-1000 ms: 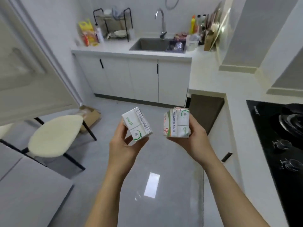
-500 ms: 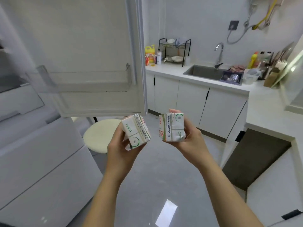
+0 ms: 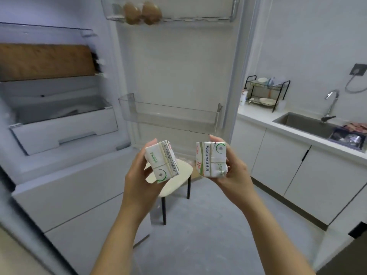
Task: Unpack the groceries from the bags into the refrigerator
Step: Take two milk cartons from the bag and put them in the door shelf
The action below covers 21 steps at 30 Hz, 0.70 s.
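In left hand (image 3: pixel 139 181): left carton (image 3: pixel 161 161), small, white, green print, tilted, printed code strip facing up; fingers and thumb curled round it.

In right hand (image 3: pixel 233 175): right carton (image 3: pixel 211 158), same kind, nearer upright, clamped between thumb and curled fingers, lower corner dented.

Hands level with each other and apart, with a clear gap between the two cartons. Both cartons in the air in front of the refrigerator (image 3: pixel 59 195), not inside it.

Beyond the hands: open refrigerator door (image 3: pixel 178 66), inner face toward the camera. Clear door shelf (image 3: pixel 170 114) just above the fingertips. Far higher, at the top edge, upper door rack (image 3: pixel 198 18) with two brown eggs (image 3: pixel 142 11).

Up and left of left hand: white drawer (image 3: pixel 63 132), pulled partly out. Above that, a brown item (image 3: pixel 45 61) — blurred, kind not discernible.

Below and behind the cartons: cream-seated stool (image 3: pixel 176 177) on dark legs, standing on grey floor (image 3: pixel 208 235).

Right of right hand: white cabinets (image 3: pixel 294 171) under a counter. Farther back along it — sink (image 3: pixel 303 125), faucet (image 3: pixel 331 104), black wire dish rack (image 3: pixel 266 92).
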Tool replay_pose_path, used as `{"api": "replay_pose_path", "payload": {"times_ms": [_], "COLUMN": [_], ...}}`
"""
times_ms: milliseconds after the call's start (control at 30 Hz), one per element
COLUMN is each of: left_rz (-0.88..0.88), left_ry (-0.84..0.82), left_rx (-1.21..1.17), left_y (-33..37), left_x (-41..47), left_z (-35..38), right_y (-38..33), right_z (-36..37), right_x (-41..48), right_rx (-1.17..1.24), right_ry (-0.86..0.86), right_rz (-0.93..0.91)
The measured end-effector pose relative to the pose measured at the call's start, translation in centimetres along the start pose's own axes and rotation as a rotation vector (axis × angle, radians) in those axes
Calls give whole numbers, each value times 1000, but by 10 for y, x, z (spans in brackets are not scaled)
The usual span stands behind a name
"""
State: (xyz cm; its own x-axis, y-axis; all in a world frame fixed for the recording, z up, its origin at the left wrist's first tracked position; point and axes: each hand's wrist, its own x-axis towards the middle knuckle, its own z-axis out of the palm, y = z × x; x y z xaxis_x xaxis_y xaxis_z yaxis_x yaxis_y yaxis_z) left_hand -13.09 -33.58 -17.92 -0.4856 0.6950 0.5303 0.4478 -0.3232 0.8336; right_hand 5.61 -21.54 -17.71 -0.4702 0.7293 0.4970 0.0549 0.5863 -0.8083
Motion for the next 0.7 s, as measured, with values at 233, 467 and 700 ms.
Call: {"api": "replay_pose_path", "payload": {"times_ms": [233, 467, 700], "left_rz": [4, 46, 138], "left_ry": [157, 182, 197], "left_rx": [58, 69, 190], "left_y": [4, 0, -13], "left_x": [10, 21, 69], "left_z": [-12, 6, 3], "right_y": [1, 8, 16], "right_z": [12, 10, 21], "right_x": [26, 60, 107], "right_rx": [94, 144, 79], "right_ry": [-78, -101, -124], "right_rz": [-78, -127, -198]}}
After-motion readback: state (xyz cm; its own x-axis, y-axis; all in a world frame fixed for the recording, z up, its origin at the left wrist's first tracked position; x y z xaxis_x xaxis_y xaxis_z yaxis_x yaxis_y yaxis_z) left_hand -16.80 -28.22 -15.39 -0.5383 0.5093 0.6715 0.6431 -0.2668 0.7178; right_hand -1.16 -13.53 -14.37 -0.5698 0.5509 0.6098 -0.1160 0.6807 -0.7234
